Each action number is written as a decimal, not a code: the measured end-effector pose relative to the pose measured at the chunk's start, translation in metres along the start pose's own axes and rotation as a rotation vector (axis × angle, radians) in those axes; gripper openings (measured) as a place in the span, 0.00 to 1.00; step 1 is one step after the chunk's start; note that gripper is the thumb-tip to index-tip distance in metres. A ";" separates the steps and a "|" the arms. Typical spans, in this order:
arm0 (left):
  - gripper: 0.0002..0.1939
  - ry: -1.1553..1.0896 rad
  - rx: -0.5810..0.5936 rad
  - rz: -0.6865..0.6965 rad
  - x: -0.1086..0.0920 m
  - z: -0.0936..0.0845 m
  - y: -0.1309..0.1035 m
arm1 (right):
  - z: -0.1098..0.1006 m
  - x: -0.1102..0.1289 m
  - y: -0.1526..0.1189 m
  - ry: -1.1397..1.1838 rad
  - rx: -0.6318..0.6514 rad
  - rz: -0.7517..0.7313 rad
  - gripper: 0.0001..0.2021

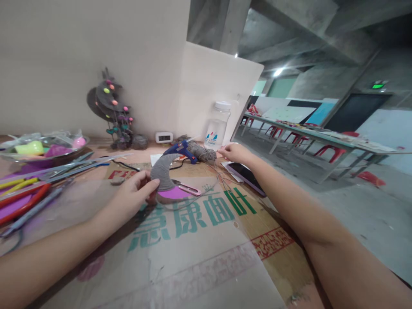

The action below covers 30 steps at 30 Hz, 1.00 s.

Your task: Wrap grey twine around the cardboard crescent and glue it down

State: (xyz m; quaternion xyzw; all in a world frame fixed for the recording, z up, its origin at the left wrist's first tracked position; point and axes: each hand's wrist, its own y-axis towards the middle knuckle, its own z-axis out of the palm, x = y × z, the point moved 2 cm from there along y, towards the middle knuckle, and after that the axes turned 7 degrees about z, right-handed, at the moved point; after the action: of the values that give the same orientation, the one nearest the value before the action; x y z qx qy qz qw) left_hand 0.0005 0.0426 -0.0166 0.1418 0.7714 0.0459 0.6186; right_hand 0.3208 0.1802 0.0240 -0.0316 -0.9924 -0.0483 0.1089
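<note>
A crescent wrapped in grey yarn [163, 171] is gripped at its left edge by my left hand [140, 188], thumb in front. Its lower part shows a bare purple area [174, 193]. From the crescent a loose grey strand [196, 201] loops across the table toward a bundle of grey yarn [202, 152]. My right hand [236, 153] reaches out to the right end of that bundle, its fingertips pinched at the yarn. A blue glue gun [182, 149] lies behind the crescent. Beside the crescent rests a pink-handled cutter [188, 189].
A phone [246, 174] lies under my right forearm. Behind stand a clear bottle [217, 126], a small digital clock [164, 137] and a dark crescent ornament with pompoms [111, 107]. At left are a bowl of craft pieces [45, 156] and red-handled pliers [28, 204]. Printed cardboard [273, 249] covers the table.
</note>
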 end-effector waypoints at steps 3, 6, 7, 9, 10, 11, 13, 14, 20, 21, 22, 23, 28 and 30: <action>0.09 -0.001 0.001 0.000 -0.001 0.000 0.000 | 0.009 0.010 -0.009 -0.029 0.184 -0.061 0.28; 0.09 0.005 0.006 -0.007 -0.002 0.001 0.000 | 0.019 0.021 -0.016 -0.053 0.236 -0.154 0.25; 0.09 0.010 0.006 -0.012 -0.002 0.001 0.000 | 0.022 0.024 -0.017 -0.060 0.227 -0.178 0.23; 0.09 0.018 0.010 -0.013 -0.001 0.000 0.000 | 0.028 0.028 -0.018 -0.058 0.200 -0.203 0.16; 0.09 0.021 0.012 -0.007 0.000 0.000 0.000 | 0.030 0.029 -0.018 -0.047 0.188 -0.206 0.12; 0.09 0.021 0.016 0.002 0.001 0.000 0.000 | 0.033 0.029 -0.018 -0.029 0.177 -0.207 0.09; 0.09 0.016 0.020 0.019 0.004 -0.001 0.000 | 0.035 0.029 -0.018 0.034 0.157 -0.200 0.07; 0.09 0.013 0.020 0.024 0.005 -0.001 0.001 | 0.034 0.029 -0.017 0.079 0.147 -0.192 0.07; 0.10 0.001 0.035 0.003 0.006 -0.001 0.002 | 0.005 0.030 -0.006 0.464 -0.077 -0.122 0.12; 0.10 0.002 0.037 0.002 0.005 -0.001 0.002 | -0.003 0.028 -0.004 0.542 -0.148 -0.113 0.12; 0.10 0.008 0.035 0.006 0.005 -0.001 0.002 | -0.011 0.026 -0.002 0.642 -0.229 -0.105 0.12; 0.10 0.014 0.033 0.009 0.004 -0.001 0.002 | -0.017 0.023 -0.001 0.736 -0.295 -0.107 0.11; 0.09 0.018 0.033 0.012 0.006 -0.001 0.001 | -0.018 0.016 -0.006 0.664 -0.139 -0.200 0.16; 0.09 0.009 0.029 0.013 0.006 -0.001 0.001 | -0.006 0.019 -0.011 0.561 -0.030 -0.245 0.14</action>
State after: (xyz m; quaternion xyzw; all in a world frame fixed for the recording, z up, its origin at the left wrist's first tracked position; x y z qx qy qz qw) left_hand -0.0011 0.0452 -0.0219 0.1557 0.7737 0.0393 0.6129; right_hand 0.3025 0.1694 0.0333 0.1014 -0.9191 -0.0828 0.3717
